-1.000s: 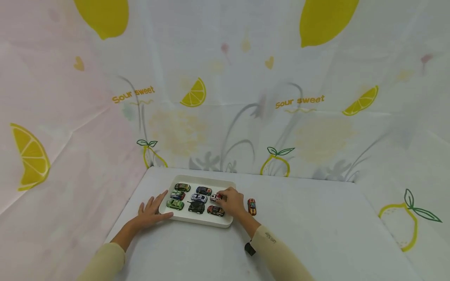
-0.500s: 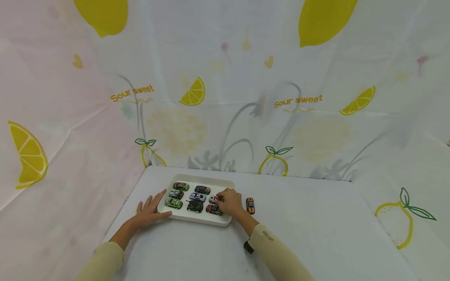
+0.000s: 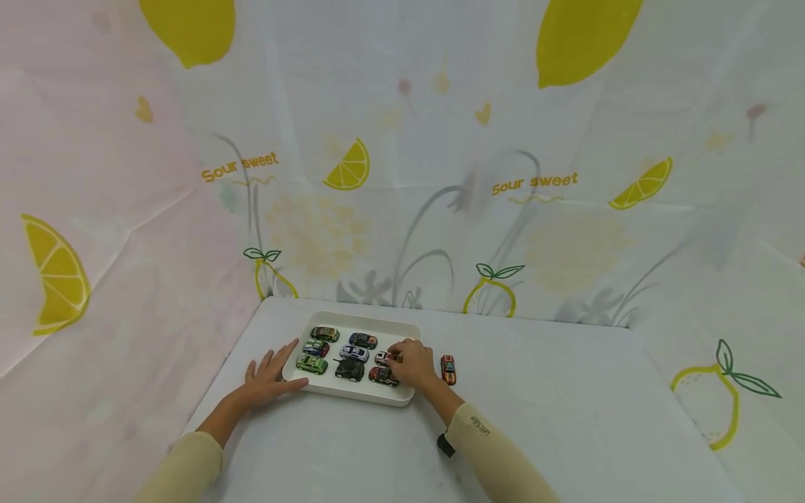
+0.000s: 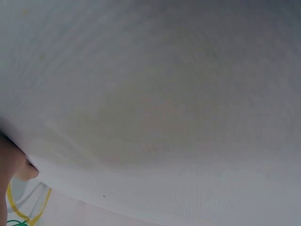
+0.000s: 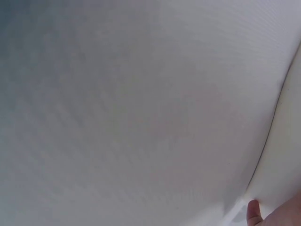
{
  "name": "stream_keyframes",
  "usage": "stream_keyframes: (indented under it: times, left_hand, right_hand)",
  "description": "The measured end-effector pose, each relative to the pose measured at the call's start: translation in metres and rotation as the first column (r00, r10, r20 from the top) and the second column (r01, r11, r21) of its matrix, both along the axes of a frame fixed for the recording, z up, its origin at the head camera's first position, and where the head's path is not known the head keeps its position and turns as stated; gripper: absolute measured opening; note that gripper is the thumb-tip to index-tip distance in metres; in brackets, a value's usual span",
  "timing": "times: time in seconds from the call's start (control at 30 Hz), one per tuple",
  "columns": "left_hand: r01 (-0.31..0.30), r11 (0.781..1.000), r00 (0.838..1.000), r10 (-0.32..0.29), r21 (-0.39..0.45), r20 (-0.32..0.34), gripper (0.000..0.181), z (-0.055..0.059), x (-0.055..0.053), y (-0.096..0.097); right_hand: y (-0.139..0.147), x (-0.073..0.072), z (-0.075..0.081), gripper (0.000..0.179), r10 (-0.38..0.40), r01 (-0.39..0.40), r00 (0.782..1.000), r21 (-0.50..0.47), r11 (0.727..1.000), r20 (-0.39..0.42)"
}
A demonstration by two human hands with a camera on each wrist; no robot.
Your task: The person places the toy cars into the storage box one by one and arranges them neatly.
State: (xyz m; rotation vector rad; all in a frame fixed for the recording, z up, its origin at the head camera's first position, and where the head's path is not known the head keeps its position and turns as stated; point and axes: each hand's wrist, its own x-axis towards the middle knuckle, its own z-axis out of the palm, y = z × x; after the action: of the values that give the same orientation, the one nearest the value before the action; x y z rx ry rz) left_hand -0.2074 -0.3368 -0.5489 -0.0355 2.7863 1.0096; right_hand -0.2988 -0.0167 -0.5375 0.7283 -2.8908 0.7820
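In the head view my left hand (image 3: 267,381) lies with fingers spread and straight against the left end of a shallow white tray (image 3: 358,396). My right hand (image 3: 416,365) reaches over the tray's right end and pinches a small white and red toy car (image 3: 381,358), partly hidden by the fingers. Just nearer than it stands a black and red toy car (image 3: 383,376). A white and purple car (image 3: 354,353) and a black toy tank (image 3: 349,369) sit in the middle column. Both wrist views show mostly white surface, with fingers (image 4: 10,162) and a thumb (image 5: 254,210) at the corners.
A dark car with orange (image 3: 363,340) is at the tray's back. Along its left stand a patterned car (image 3: 325,334), a blue and green car (image 3: 316,348) and a green car (image 3: 312,364). An orange-red car (image 3: 448,369) lies on the white table (image 3: 541,412), right of the tray.
The white and red car has shifted slightly nearer, towards the black and red one, with my right hand on it. My left hand keeps its place at the tray.
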Motion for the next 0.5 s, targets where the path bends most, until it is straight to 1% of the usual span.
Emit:
stream_keyframes:
  times: [0.13,0.2,0.27,0.33,0.4,0.5]
  left_hand:
    - [-0.002,1.000,1.000,0.002,-0.005,-0.001,0.101,-0.003,-0.001,0.001]
    - [-0.004,1.000,1.000,0.004,0.004,0.003,0.101,-0.004,-0.001,0.002]
    - [-0.005,1.000,1.000,0.005,0.006,0.012,0.101,-0.003,0.000,0.002]
    - [-0.009,1.000,1.000,0.009,0.002,0.014,0.101,-0.002,0.000,0.003]
    - [-0.009,1.000,1.000,0.009,0.000,0.020,0.101,-0.001,0.001,0.003]
    - [-0.009,1.000,1.000,0.009,-0.007,0.024,0.102,0.001,0.000,0.001]
  right_hand:
    - [0.002,0.001,0.000,0.024,0.004,-0.004,1.000,-0.024,1.000,0.013]
    - [0.004,0.001,-0.001,0.029,0.001,-0.002,1.000,-0.056,0.998,-0.005]
    - [0.007,0.000,-0.002,0.036,-0.008,0.002,0.998,-0.109,0.994,-0.057]
    - [0.012,-0.002,-0.002,0.046,-0.023,0.001,0.991,-0.164,0.987,-0.133]
    - [0.018,-0.007,-0.002,0.057,-0.043,0.005,0.977,-0.179,0.984,-0.210]
    - [0.029,-0.013,0.002,0.071,-0.067,0.030,0.968,-0.150,0.988,-0.242]
